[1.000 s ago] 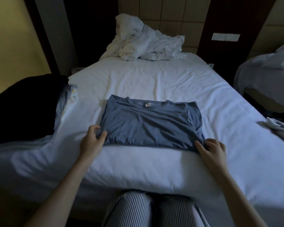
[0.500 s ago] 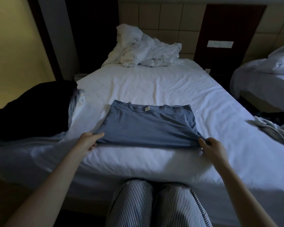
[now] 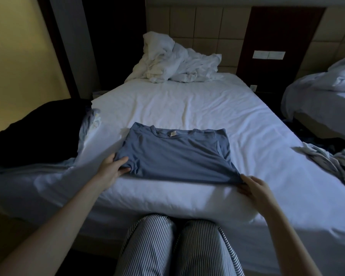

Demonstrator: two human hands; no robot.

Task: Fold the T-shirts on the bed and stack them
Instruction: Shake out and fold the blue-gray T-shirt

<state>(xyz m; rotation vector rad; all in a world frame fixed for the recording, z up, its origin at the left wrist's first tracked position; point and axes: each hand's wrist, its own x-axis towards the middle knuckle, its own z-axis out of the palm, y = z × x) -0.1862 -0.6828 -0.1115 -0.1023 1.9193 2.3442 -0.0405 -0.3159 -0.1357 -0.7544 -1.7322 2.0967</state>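
- Where the bed point(image 3: 187, 104) runs to its near edge, a partly folded blue T-shirt point(image 3: 175, 156) lies flat, collar toward the headboard.
- Left hand point(image 3: 112, 168): thumb over the near-left corner, fingers under, pinching the cloth.
- Right hand point(image 3: 255, 188): pinching the near-right corner.
- Dark garment point(image 3: 34, 130) heaped at the left edge; crumpled white bedding point(image 3: 175, 62) at the head; striped cloth point(image 3: 331, 158) at the right edge.
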